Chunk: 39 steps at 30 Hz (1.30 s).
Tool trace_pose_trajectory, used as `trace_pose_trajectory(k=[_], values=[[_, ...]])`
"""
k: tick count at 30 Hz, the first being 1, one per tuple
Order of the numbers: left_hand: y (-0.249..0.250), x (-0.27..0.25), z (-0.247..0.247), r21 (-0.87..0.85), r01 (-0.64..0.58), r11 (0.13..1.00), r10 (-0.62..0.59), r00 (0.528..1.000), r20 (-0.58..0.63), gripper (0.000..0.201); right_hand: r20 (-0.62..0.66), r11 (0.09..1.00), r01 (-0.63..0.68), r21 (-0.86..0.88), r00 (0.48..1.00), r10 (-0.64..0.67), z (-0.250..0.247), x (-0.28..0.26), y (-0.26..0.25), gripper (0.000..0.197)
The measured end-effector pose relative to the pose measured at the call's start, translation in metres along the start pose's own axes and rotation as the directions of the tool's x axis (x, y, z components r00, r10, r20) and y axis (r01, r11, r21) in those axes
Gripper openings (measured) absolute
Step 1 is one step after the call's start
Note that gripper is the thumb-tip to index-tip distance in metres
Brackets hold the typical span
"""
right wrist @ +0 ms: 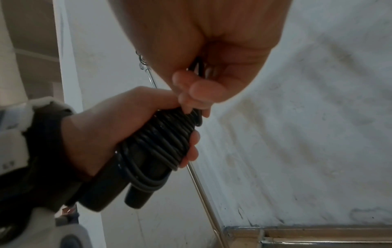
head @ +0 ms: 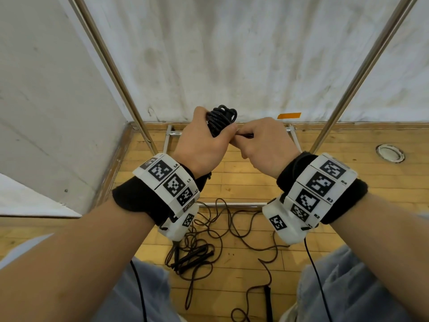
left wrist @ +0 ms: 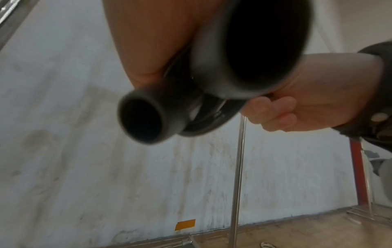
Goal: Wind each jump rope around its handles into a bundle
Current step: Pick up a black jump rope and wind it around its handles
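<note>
Held chest-high above the floor (head: pixel 243 182), a black jump rope bundle (right wrist: pixel 161 142) sits clenched in the left hand (head: pixel 199 145); the right hand (head: pixel 262 145) pinches its tail. Light, springy cord likely uncoils unless gripped across the coils.

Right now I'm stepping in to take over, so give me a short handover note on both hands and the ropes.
Left hand grips the wound black rope bundle, coils round both handles.
Right hand pinches the rope's free end beside the bundle.
Done: this rope is nearly all wound.
Left: secure that end, then wind the loose brown rope lying tangled on the wooden floor between the person's knees.
</note>
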<state>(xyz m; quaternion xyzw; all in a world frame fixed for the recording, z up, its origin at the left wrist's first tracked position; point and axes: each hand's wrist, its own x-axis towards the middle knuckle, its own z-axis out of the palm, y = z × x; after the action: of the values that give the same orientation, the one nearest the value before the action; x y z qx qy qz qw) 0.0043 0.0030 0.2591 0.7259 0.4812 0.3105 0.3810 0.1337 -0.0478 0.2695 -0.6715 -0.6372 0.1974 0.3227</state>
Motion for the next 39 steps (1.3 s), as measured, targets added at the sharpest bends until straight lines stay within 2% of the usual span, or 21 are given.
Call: trace_pose_trajectory(k=[4,7,13,17,20,27,33,36,39], values=[[0.001,-0.005,0.0,-0.142,0.001,0.99,0.018,0.991,0.134,0.023,-0.052,0.998,-0.057,0.038,0.997,0.059,-0.002,0.002,0.003,0.025],[0.001,-0.007,-0.001,-0.199,0.017,0.98,0.022,0.982,0.189,0.022,-0.067,0.999,-0.039,-0.001,0.997,0.039,-0.004,0.004,0.006,0.022],[0.003,-0.008,-0.005,-0.269,0.005,0.963,0.044,0.983,0.176,0.021,-0.041,1.0,0.002,0.024,0.999,-0.001,-0.002,0.004,0.006,0.024],[0.004,-0.009,-0.005,-0.243,-0.048,0.969,0.086,0.985,0.149,0.027,-0.127,1.0,0.004,0.021,0.992,-0.002,-0.002,0.003,0.006,0.023],[0.004,-0.01,-0.006,-0.251,-0.068,0.966,0.107,0.983,0.147,0.02,-0.168,0.999,0.003,0.037,0.986,0.003,-0.001,0.003,0.006,0.023],[0.012,-0.013,-0.006,-0.277,-0.02,0.961,0.052,0.993,0.109,0.021,-0.146,1.0,0.027,0.012,0.989,-0.025,0.001,0.002,0.005,0.021],[0.008,-0.011,-0.004,-0.211,-0.014,0.977,0.032,0.996,0.081,0.022,-0.149,0.999,0.051,0.004,0.988,-0.05,0.002,0.004,0.005,0.021],[0.006,-0.01,-0.003,-0.181,-0.037,0.983,0.048,0.997,0.053,0.016,-0.137,0.998,0.055,-0.002,0.989,-0.055,0.003,0.005,0.006,0.021],[0.006,-0.01,-0.002,-0.223,-0.036,0.974,0.038,0.999,0.006,0.014,-0.13,0.998,0.065,0.001,0.989,-0.064,0.005,0.004,0.004,0.021]])
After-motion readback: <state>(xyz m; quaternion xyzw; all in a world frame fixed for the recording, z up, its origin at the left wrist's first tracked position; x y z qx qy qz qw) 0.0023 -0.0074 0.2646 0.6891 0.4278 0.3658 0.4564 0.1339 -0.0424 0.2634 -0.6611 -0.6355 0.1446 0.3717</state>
